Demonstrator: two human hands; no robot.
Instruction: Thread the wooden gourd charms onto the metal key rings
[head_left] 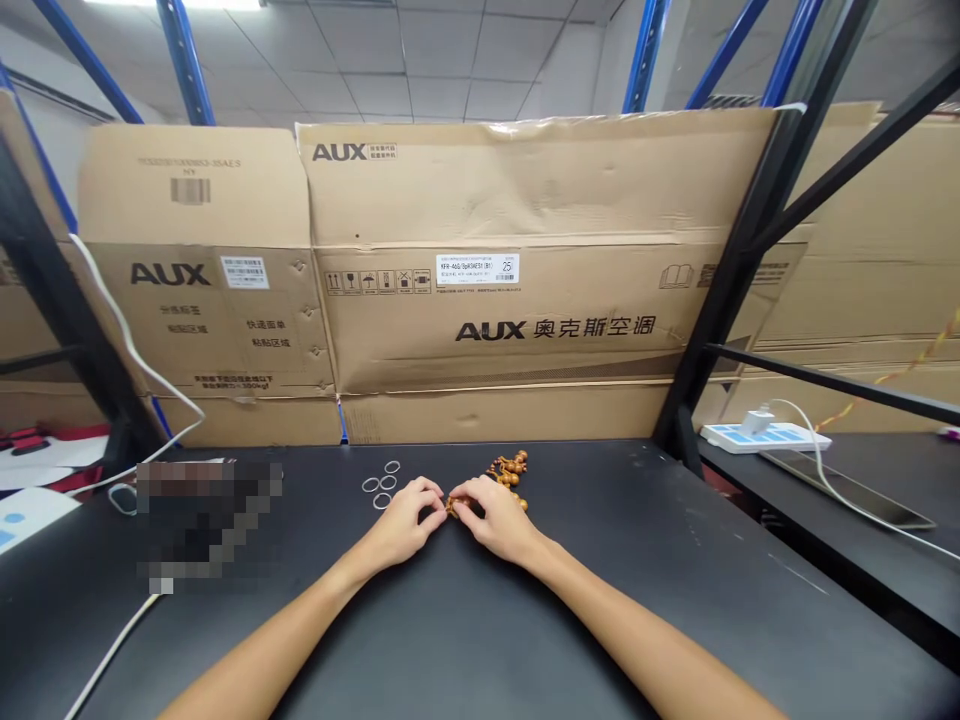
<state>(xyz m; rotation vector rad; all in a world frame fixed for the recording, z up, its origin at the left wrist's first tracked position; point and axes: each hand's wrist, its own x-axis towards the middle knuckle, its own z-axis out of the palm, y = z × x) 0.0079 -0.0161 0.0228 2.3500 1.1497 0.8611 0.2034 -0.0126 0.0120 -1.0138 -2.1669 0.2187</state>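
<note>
The right hand (pixel 491 512) pinches a brown beaded charm (pixel 451 508) close over the black tabletop (pixel 592 550), seemingly to steady it for the left hand (pixel 407 518), whose curled fingers may or may not grip its end, I cannot tell, while other charms (pixel 517 466) and four silvery rings (pixel 381 485) lie within easy reach.

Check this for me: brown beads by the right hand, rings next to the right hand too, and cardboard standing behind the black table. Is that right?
Not quite: the rings are next to the left hand, as the head view shows. The brown beads are by the right hand, and cardboard stands behind the black table, as you said.
</note>
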